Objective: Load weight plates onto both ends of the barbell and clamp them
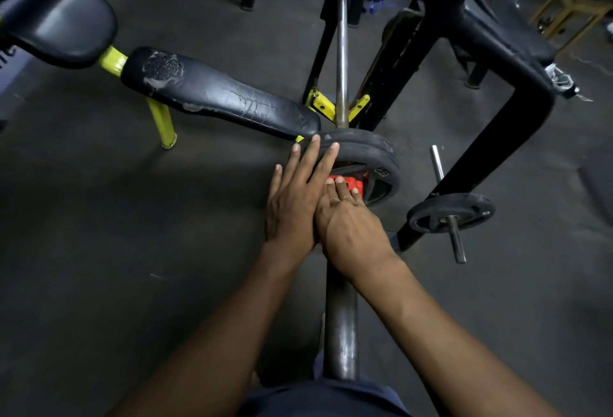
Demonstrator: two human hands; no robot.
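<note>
The bar [341, 323] ran straight away from me, resting in the yellow hooks [323, 105] of the rack [464, 62]. Two black plates [371, 154] sat on the bar just short of those hooks, packed against each other. My left hand [292, 204] lay flat on the near plate's face, fingers straight, the tips reaching its rim. My right hand [351, 227] lay beside it, touching it, fingers extended over the red clamp [348, 183] that sat on the bar against the plates; my grip there looked flat rather than curled, though the fingertips were partly hidden. Left of the plates, the worn black bench [212, 91] ended close to them. Right of the plates, a smaller plate [451, 212] hung on a peg [457, 241] of the rack.
</note>
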